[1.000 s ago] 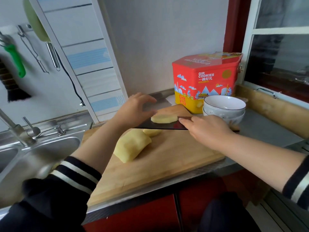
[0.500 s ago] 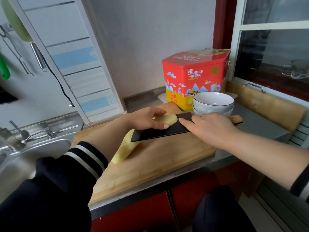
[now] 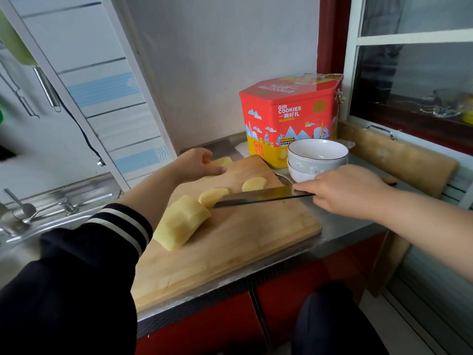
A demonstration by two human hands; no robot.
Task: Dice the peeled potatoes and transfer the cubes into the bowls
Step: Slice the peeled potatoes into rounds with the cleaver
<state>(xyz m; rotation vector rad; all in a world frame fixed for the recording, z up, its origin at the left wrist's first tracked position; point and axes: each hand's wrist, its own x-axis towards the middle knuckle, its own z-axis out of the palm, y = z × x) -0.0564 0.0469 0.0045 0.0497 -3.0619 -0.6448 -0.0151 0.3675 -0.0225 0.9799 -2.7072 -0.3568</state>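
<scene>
Right hand (image 3: 350,190) holds knife (image 3: 261,197) near the board's (image 3: 256,242) right edge.

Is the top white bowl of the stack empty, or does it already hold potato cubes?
Empty. The inside of the top white bowl shows only bare white glaze; the cut potato pieces lie on the cutting board.
</scene>
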